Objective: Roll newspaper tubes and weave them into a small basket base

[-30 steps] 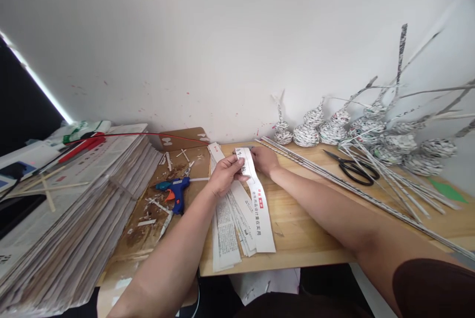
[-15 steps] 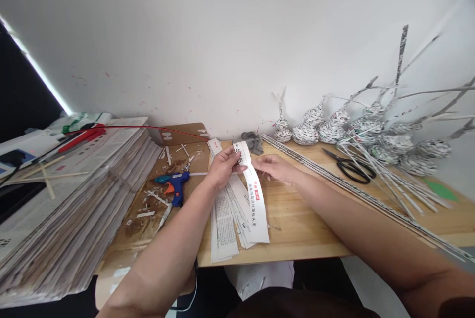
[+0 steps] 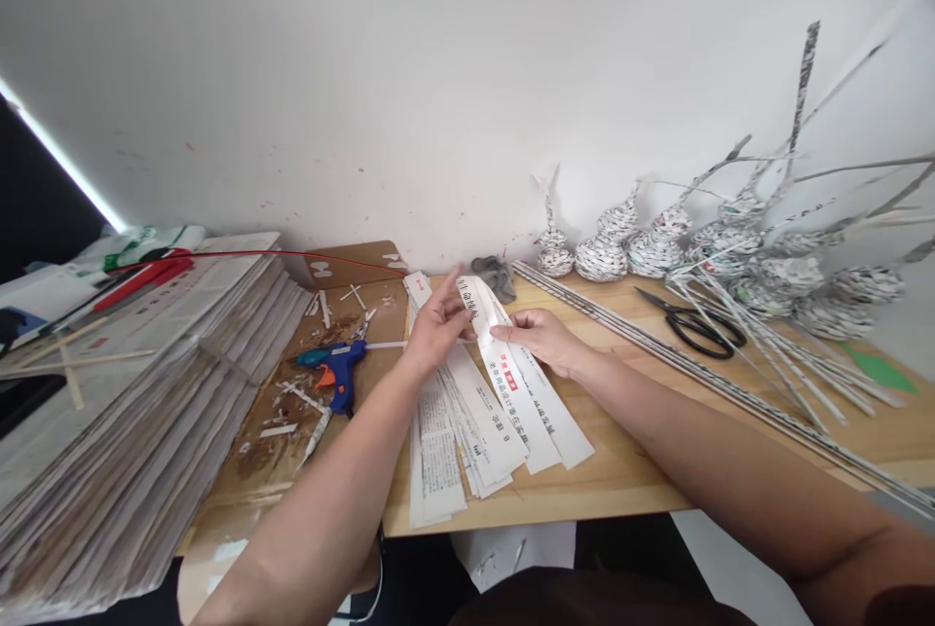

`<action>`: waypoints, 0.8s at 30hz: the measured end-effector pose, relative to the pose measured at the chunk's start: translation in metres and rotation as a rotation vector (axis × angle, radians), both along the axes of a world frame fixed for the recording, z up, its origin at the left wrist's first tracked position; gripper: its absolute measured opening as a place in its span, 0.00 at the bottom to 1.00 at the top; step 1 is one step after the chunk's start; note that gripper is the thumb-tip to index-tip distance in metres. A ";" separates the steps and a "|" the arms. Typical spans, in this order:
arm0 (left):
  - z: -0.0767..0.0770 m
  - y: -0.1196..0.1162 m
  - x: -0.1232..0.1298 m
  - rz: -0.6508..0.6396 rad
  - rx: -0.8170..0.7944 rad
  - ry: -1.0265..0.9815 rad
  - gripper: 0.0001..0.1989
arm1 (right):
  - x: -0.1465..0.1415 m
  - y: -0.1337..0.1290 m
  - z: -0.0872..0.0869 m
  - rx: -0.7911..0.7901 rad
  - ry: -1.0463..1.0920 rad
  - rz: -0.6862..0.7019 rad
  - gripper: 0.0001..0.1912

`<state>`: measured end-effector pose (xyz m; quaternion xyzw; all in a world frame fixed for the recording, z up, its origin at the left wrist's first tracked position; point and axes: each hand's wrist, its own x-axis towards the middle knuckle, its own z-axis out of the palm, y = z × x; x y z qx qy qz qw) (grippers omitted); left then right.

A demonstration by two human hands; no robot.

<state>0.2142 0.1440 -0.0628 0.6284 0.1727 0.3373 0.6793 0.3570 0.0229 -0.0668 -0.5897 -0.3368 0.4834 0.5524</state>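
Several printed paper strips [image 3: 511,383] fan out over the front edge of the wooden table. My right hand [image 3: 537,336] pinches the upper part of the strips from the right, thumb on top. On the left, my left hand [image 3: 439,319] is beside their upper end, its thumb near the paper and its index finger raised and blurred; whether it grips a strip is hard to make out. More newspaper strips [image 3: 436,451] lie under and beside my left forearm. A blue glue gun [image 3: 343,373] rests left of that forearm.
A tall newspaper stack [image 3: 182,383] fills the left. Black scissors [image 3: 693,322], long paper rods [image 3: 657,353] and a grey cloth [image 3: 495,277] lie on the wooden table [image 3: 620,470]. Woven paper gourds [image 3: 600,258] stand along the wall. Scraps lie around the glue gun.
The held paper has spread into several fanned strips, their lower ends further right. My right hand now has its thumb over the paper. My left index finger has lifted. The view has shifted slightly.
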 end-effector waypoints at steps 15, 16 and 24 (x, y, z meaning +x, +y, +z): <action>0.006 0.009 -0.004 0.011 -0.190 0.037 0.18 | 0.010 0.002 0.001 0.065 0.314 -0.006 0.14; 0.007 0.008 -0.004 -0.004 -0.190 0.014 0.19 | 0.012 0.003 0.002 0.064 0.352 -0.029 0.13; 0.006 0.013 -0.002 0.357 -0.185 -0.137 0.14 | 0.029 0.002 0.006 0.098 0.546 0.054 0.13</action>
